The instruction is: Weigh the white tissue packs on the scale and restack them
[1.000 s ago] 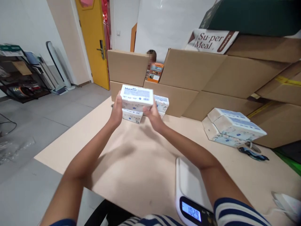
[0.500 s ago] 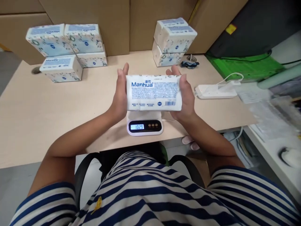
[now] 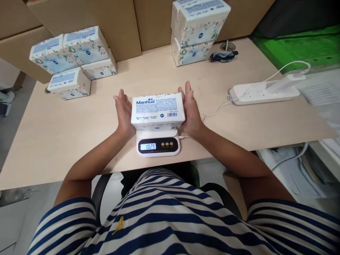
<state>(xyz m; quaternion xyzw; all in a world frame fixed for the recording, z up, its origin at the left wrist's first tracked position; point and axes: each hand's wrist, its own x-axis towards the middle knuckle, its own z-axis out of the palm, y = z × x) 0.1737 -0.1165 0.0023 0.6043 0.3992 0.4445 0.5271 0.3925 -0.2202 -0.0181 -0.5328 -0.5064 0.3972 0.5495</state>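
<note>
Pale wood-look table (image 3: 103, 109), smooth and matte, with flat brown cardboard (image 3: 117, 28) walling its far side. Pack (image 3: 158, 109): soft-edged white block in thin film, blue Manhua print on top, floral front. It's at the scale (image 3: 174, 152), over the plate, long side toward the wearer; can't tell if its full weight is down. Readout (image 3: 148, 146) shows 102.9 with a small dash ahead.

Left hand (image 3: 124, 111) and right hand (image 3: 191, 111) flank the pack's short ends, fingers straight and spread. Can't tell if they're gripping or letting go.

Scale is rounded white plastic, glossy black panel, three gold buttons; its front sits near the table's front edge, striped shirt (image 3: 170, 212) just beyond. Smooth wood runs from left hand out to the left edge, and between hands and cardboard. Left pile (image 3: 85, 42) and right pile (image 3: 200, 24), same boxy packs, sit at the back. Right side is tighter: white power strip (image 3: 252, 94), thin curving cable (image 3: 216, 112) close to right hand.
</note>
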